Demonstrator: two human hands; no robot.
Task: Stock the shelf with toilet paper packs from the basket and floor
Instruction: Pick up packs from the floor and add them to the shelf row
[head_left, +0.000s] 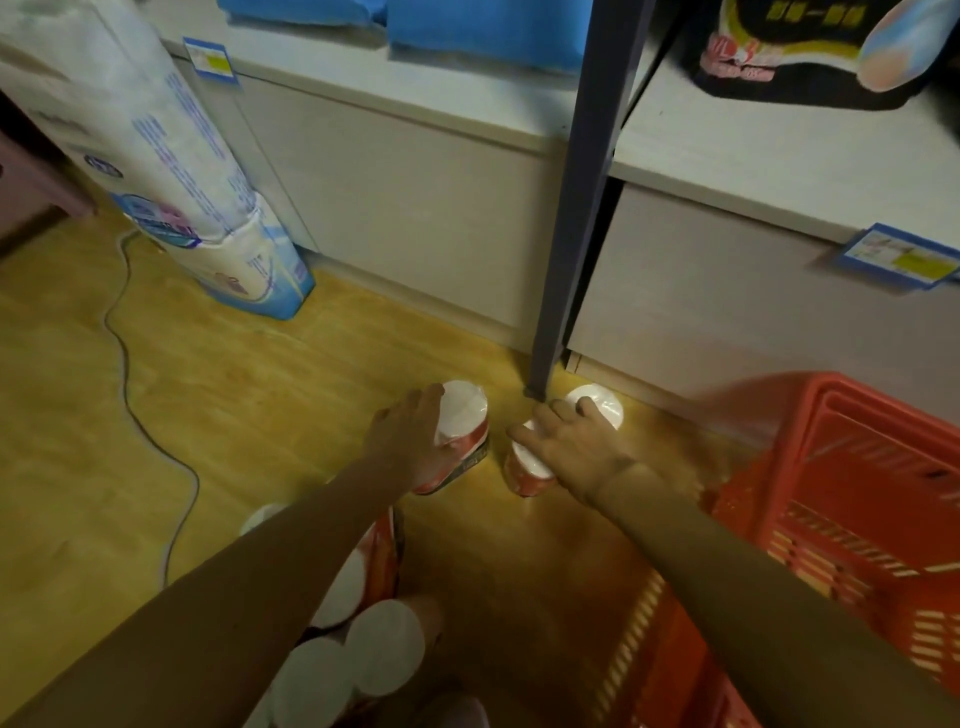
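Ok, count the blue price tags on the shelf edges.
2. One price tag is on the upper left shelf edge, above the tall white pack; the other price tag hangs on the right shelf edge. More may sit outside the frame.

**Red-wrapped toilet paper packs on the wooden floor**

Two small red-and-white plastic-wrapped toilet paper packs (465, 431) (527, 467) stood on the yellow wooden floor (234, 389) near the foot of the grey shelf (426, 171), white roll ends facing up. More such packs (363, 613) lay clustered at the floor's near edge. The red plastic slatted basket (831, 519) sat at the floor's right edge.
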